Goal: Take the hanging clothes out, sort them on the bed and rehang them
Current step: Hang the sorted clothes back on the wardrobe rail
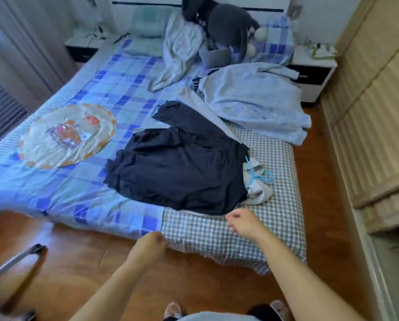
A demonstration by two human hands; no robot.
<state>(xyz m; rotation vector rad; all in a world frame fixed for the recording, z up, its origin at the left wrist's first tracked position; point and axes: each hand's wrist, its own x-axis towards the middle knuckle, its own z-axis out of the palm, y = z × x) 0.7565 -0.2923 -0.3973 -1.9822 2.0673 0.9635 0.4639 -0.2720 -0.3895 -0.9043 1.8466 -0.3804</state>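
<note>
A dark navy garment (177, 163) lies spread on the bed (217, 232) near its foot. Under its right edge a pale grey garment (257, 188) shows, with light blue hangers (258, 173) on it. A light blue garment (256, 98) lies crumpled further back on the right. My right hand (242, 222) hovers just below the navy garment's hem, fingers loosely curled, holding nothing. My left hand (151, 243) hangs at the bed's foot edge with its fingers curled under, holding nothing that I can see.
A round patterned foil sheet (66, 135) lies on the bed's left side. Pillows, grey bedding (182, 42) and a dark plush (224, 22) sit at the headboard. A wardrobe (374, 112) stands on the right, nightstands (314, 72) flank the bed, and a metal pole (15, 260) is at lower left.
</note>
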